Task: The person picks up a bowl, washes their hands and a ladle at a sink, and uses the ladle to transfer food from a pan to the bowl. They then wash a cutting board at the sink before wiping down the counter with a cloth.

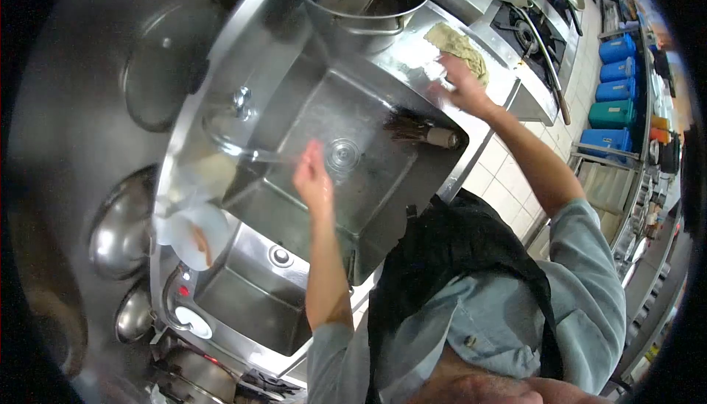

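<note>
My left hand (pixel 313 177) is over the large steel sink (pixel 383 95), its fingers closed at the end of the faucet spout (pixel 254 155). My right hand (pixel 465 89) is open above the wet counter corner, fingers stretched out and blurred, holding nothing. Right beside its fingertips lies a crumpled yellowish-green cloth (pixel 455 44). Inside the sink, a whisk-like brush (pixel 420 133) with dark bristles and a pale handle lies near the right wall. The round drain (pixel 342 155) shows in the sink floor.
A large pot (pixel 361 32) with a strainer stands on the far rim. Beyond it is a stove burner (pixel 524 36) with a long-handled ladle alongside. A white plastic container (pixel 195 234) sits behind the smaller sink (pixel 254 293). Blue bins (pixel 617 49) line the right shelf.
</note>
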The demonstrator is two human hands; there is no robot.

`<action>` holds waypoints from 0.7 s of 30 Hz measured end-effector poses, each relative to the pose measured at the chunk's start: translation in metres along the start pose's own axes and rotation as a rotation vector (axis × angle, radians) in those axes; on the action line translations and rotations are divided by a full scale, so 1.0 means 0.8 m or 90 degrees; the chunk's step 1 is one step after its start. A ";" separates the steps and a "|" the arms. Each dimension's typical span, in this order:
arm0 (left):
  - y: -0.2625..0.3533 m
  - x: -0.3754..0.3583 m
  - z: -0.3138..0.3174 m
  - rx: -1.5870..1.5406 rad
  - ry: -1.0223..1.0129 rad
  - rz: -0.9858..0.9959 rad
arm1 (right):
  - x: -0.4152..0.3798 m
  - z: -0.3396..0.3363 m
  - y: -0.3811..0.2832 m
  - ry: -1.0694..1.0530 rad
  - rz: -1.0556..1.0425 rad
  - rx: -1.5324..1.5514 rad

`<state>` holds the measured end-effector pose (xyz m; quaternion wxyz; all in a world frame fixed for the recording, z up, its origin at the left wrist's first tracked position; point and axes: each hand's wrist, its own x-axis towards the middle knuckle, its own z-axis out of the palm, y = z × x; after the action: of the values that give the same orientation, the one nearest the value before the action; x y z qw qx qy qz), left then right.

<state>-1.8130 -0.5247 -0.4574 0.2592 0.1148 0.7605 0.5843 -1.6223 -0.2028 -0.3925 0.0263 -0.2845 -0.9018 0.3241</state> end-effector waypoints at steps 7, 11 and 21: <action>0.124 -0.002 0.138 -0.023 -0.039 0.200 | 0.026 0.001 0.149 0.187 -0.018 -0.147; 0.195 0.049 0.191 -0.120 -0.049 0.117 | 0.074 0.022 0.119 0.230 0.044 -0.213; 0.202 0.125 0.216 -0.262 -0.116 0.117 | 0.062 0.083 0.007 0.108 -0.238 -0.078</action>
<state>-1.8260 -0.2866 -0.3614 0.2903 0.1807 0.5850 0.7354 -1.6764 -0.2102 -0.4550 0.1448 -0.1394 -0.9515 0.2328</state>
